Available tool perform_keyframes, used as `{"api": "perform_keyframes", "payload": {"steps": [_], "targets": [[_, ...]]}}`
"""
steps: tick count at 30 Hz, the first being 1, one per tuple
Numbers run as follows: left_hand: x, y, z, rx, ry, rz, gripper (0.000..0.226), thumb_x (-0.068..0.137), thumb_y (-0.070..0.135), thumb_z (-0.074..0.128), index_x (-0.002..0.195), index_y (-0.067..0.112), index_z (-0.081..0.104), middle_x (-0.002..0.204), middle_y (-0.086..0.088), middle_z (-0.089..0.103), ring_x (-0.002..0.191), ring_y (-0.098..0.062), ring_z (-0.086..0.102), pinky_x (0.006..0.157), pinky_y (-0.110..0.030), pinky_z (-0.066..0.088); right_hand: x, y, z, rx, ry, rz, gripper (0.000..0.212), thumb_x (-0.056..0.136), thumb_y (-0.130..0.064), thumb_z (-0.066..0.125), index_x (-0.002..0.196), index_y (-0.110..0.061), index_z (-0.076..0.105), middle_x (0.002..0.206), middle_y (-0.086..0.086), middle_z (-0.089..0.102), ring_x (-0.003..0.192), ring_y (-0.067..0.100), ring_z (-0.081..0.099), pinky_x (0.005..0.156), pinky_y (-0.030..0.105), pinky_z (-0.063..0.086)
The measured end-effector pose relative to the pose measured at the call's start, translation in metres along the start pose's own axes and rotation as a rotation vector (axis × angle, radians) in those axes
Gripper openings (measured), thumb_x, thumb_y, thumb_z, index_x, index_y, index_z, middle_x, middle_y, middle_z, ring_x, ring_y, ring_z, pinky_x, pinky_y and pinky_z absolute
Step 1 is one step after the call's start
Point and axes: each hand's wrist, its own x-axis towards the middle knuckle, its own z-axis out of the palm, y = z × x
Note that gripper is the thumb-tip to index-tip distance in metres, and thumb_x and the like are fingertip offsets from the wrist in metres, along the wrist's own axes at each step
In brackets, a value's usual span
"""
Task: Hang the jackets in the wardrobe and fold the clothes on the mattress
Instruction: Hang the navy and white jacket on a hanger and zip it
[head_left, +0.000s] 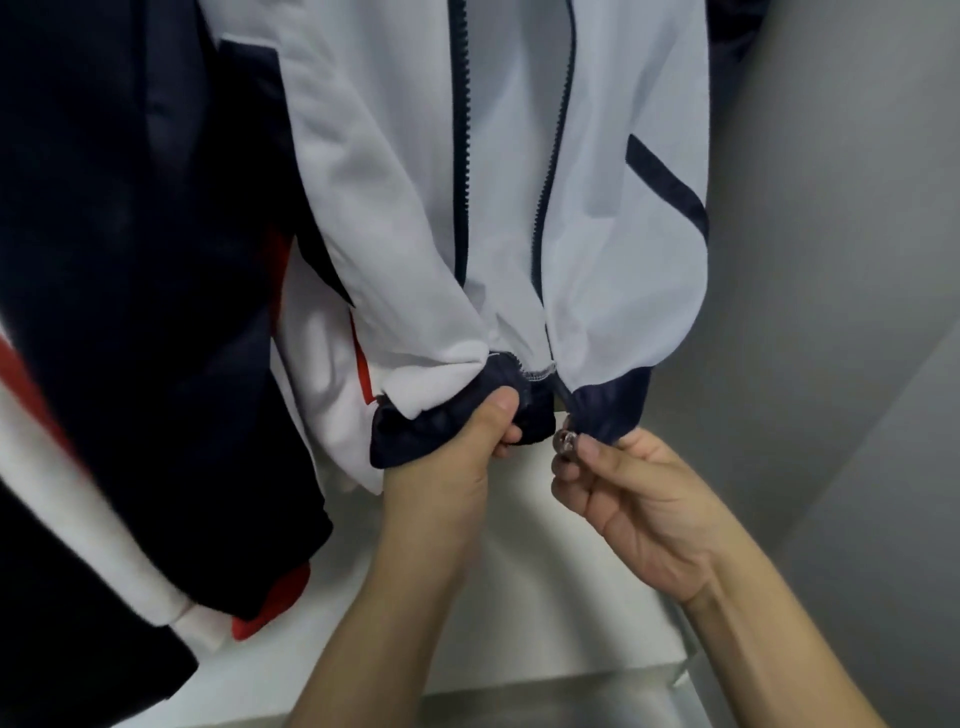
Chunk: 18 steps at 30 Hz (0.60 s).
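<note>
A white jacket (410, 171) with navy zipper tape and a navy hem hangs inside the wardrobe, its front unzipped. My left hand (457, 447) grips the navy hem on the jacket's left half, thumb pressed on the fabric. My right hand (623, 493) pinches the metal zipper pull (565, 442) at the bottom of the right half's hem. The two halves are a small gap apart at the bottom. Left of it hangs a dark navy jacket (130, 260) with red and white panels.
The grey wardrobe side wall (831, 260) stands close on the right. A white wardrobe floor (519, 597) lies below the hems, with its front edge near the bottom of the view.
</note>
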Motion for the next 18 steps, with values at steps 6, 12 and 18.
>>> {"api": "perform_keyframes", "payload": {"steps": [6,12,18], "targets": [[-0.012,0.0,0.013,0.024,0.018,0.092,0.028,0.075,0.014,0.078,0.101,0.008,0.07,0.09,0.001,0.071,0.08,-0.01,0.064,0.078,-0.03,0.053,0.004,-0.001,-0.002,0.085,0.05,-0.083,0.043,0.05,-0.014,0.095,0.086,-0.006,0.073,0.082,0.007,0.069,0.063,0.012,0.061,0.062,0.023,0.053],[-0.018,-0.002,0.017,0.008,0.025,0.07,0.042,0.079,0.006,0.079,0.119,0.006,0.066,0.117,-0.005,0.071,0.112,-0.019,0.066,0.103,-0.042,0.049,0.003,-0.001,-0.005,0.039,0.083,-0.093,0.034,0.054,-0.015,0.088,0.085,-0.011,0.075,0.084,0.005,0.069,0.063,0.009,0.059,0.062,0.02,0.051],[-0.018,-0.005,0.016,0.068,0.015,0.088,0.034,0.084,0.002,0.074,0.117,0.008,0.067,0.114,-0.002,0.072,0.11,-0.016,0.067,0.102,-0.038,0.051,0.003,0.0,0.0,-0.005,0.126,-0.08,0.012,0.071,-0.008,0.071,0.083,-0.011,0.072,0.083,0.004,0.065,0.062,0.009,0.053,0.061,0.019,0.049]]}}
